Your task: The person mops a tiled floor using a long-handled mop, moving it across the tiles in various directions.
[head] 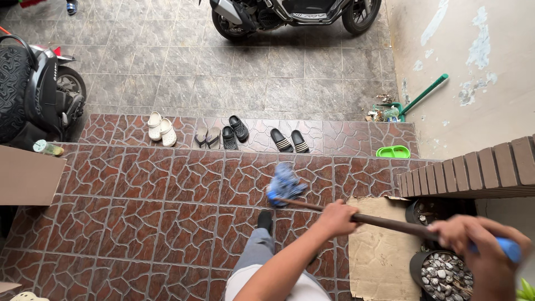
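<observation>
I hold a mop with a long dark handle [390, 224] and a blue end grip. My left hand [336, 217] is closed around the middle of the handle. My right hand [480, 245] grips the upper end near the blue grip. The blue mop head [285, 184], blurred, rests on the reddish-brown stone-pattern tiled floor [156, 212] in front of me. My leg in grey trousers and a dark shoe [265, 221] stands just behind the mop head.
Several pairs of sandals [228, 134] line the step edge. Two scooters [39, 89] [290, 14] stand on the grey lower floor. A green dustpan [415, 100], green bowl [393, 151], cardboard sheet [379, 256], pot of pebbles [443, 273] and brick ledge [473, 170] lie right.
</observation>
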